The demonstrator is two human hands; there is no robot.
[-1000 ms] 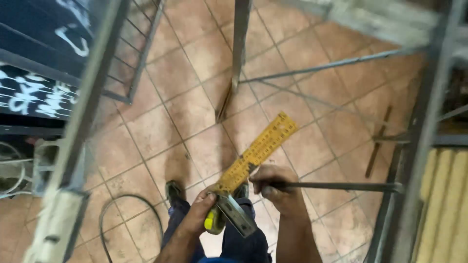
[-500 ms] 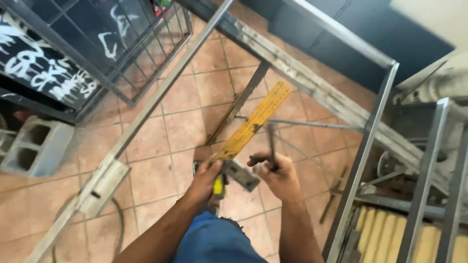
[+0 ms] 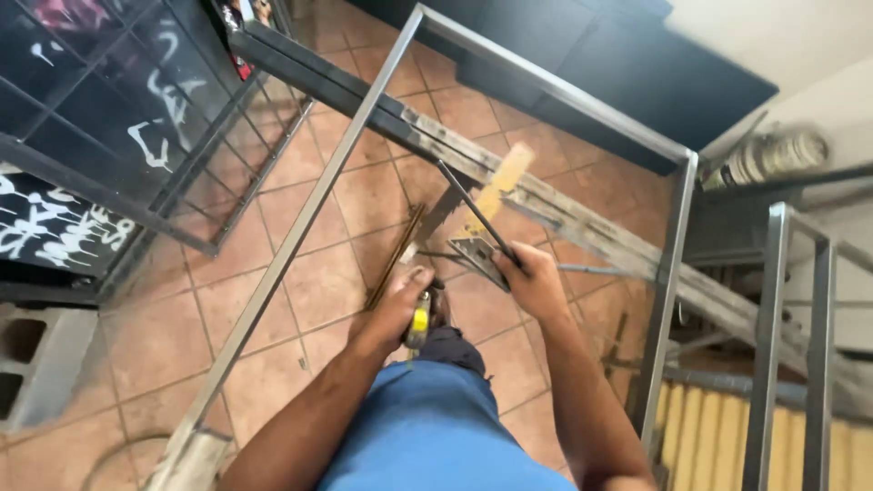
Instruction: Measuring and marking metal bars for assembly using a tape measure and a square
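Head view, looking down over a blue-trousered leg (image 3: 436, 427) to a terracotta tile floor (image 3: 155, 341). Left hand (image 3: 400, 305) has its fingers closed around a yellow-and-black tool handle (image 3: 419, 321), low, just above the knee. Right hand (image 3: 532, 282) has its fingers closed on a thin dark metal rod (image 3: 473, 209) that slants up and left from the fist. A yellow folding ruler (image 3: 498, 186), blurred, runs up beyond the rod, with a grey metal plate (image 3: 477, 257) at its base just left of the right hand; can't tell which hand carries ruler and plate. Hands are near each other, not touching. A grey square-tube steel frame (image 3: 546, 86) boxes the hands in: long left bar running diagonally down to bottom left, top bar across, upright post close to the right forearm. Open floor inside the frame on the left side. A dirty steel beam (image 3: 582, 218) crosses behind the hands. Black grated gate (image 3: 136, 118) far left, concrete block (image 3: 45, 359) at the left edge, second frame (image 3: 773, 345) tight on the right.
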